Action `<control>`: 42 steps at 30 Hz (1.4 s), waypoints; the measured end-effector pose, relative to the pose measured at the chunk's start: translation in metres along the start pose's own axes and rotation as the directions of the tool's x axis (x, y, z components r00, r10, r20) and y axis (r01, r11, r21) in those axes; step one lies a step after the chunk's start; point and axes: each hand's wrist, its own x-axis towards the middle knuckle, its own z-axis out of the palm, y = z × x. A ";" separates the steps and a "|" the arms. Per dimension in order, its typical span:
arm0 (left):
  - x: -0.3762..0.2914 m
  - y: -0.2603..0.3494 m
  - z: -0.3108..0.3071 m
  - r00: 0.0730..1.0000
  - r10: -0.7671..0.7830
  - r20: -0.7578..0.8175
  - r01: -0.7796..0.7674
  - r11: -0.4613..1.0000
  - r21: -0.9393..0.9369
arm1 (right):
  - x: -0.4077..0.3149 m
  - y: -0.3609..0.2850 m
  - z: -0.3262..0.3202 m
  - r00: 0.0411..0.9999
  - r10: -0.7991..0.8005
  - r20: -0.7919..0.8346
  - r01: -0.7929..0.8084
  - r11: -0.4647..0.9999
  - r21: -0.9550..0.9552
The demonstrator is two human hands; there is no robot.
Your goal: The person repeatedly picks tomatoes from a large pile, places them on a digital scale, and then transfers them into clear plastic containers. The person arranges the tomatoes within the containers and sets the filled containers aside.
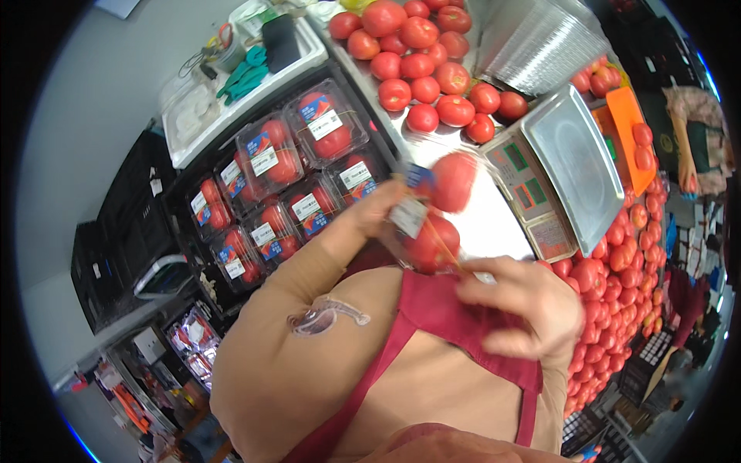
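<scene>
My left hand [379, 208] grips the left side of a clear plastic clamshell pack [408, 217], which holds large red tomatoes [433, 246] and bears a blue and a white label. A thin orange-tan rubber band [443, 243] stretches across the pack to the fingertips of my right hand [524, 304], which is blurred. The pack is tilted above the shiny metal tabletop [498, 228]. A small whitish piece [485, 278] shows by my right fingers; what it is I cannot tell. My left fingers are partly hidden by the pack.
Labelled tomato packs [264, 159] fill a black crate at left, beside a white foam tray [176, 142] with teal gloves [246, 75]. Loose tomatoes [417, 66] lie ahead. A digital scale [573, 168] and a large tomato heap [608, 301] are at right. Another person's arm [685, 153] shows farther right.
</scene>
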 end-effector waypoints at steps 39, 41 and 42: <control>0.148 -0.070 -0.026 0.919 -0.304 0.253 -0.382 -0.520 0.764 | -0.338 0.141 0.105 -0.735 -0.107 -0.670 -0.555 0.663 0.503; 0.148 -0.073 -0.038 0.887 -0.275 0.371 -0.462 -0.571 0.679 | -0.362 0.148 0.091 -0.609 -0.186 -0.771 -0.753 0.442 0.488; 0.151 -0.075 -0.031 0.905 -0.252 0.344 -0.426 -0.578 0.696 | -0.374 0.153 0.082 -0.537 -0.209 -0.817 -0.828 0.317 0.463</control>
